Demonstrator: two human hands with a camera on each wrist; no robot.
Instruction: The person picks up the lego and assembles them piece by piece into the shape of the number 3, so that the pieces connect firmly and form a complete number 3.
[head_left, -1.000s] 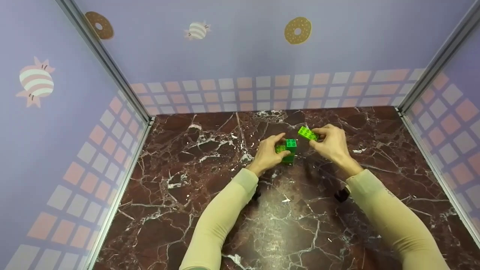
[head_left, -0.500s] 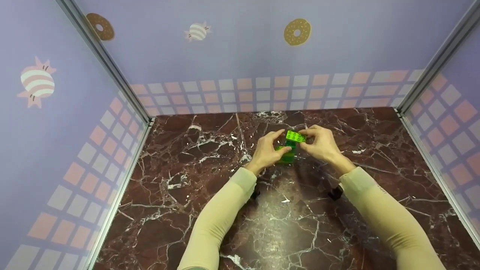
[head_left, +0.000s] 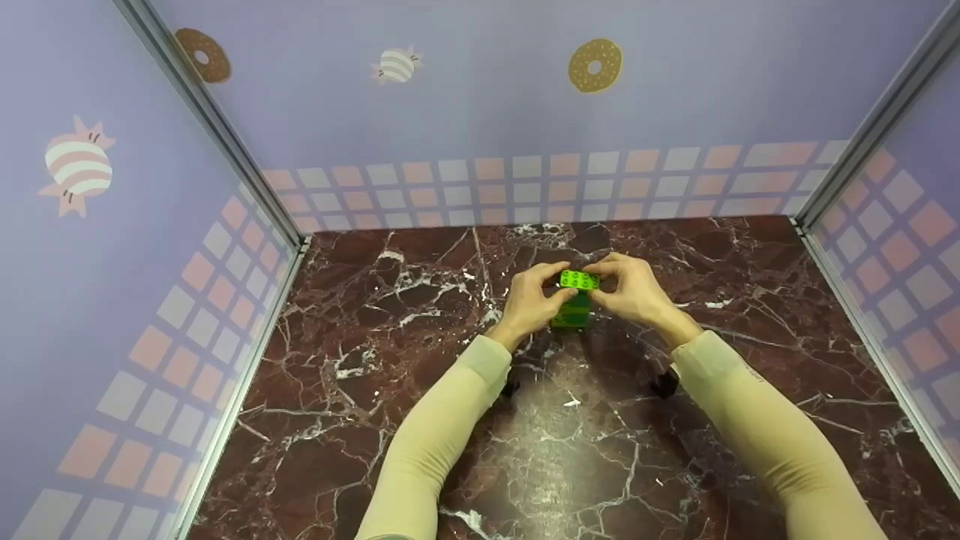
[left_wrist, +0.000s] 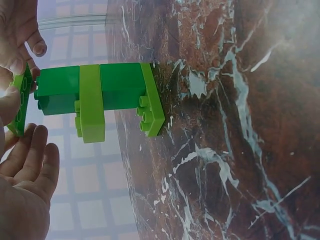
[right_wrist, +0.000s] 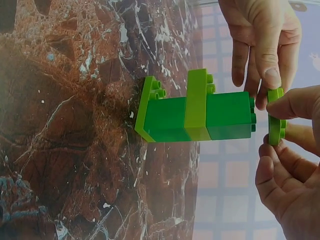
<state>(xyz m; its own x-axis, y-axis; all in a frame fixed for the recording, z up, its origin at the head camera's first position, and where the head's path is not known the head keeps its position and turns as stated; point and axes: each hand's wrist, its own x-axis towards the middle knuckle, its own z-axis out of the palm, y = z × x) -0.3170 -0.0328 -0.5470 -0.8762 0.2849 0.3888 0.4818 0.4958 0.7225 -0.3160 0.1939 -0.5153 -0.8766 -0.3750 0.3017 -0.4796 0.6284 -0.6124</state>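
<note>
Thin light-green toy building brick [head_left: 579, 280] lies level above a small tower, its studs up. My right hand [head_left: 634, 289] pinches its right end between thumb and fingers. At the left end, the thumb and fingers of my left hand [head_left: 529, 300] pinch it too. In the right wrist view a narrow gap separates it from the top dark-green brick [right_wrist: 230, 115]. Below that come a light-green brick [right_wrist: 196, 100], which sticks out to the left, another dark-green brick [right_wrist: 165, 120], and a thin light-green base brick [right_wrist: 143, 112] on the table.
The tower stands on a dark red marbled table [head_left: 375, 420]. A lilac back wall [head_left: 480, 97] with printed squares rises behind it. Side walls [head_left: 112, 277] with metal corner strips close in the left and right.
My right hand has brought the thin light-green brick leftward, over the tower, and levelled it. My left hand has moved from beside the tower's top to the left end of that brick.
</note>
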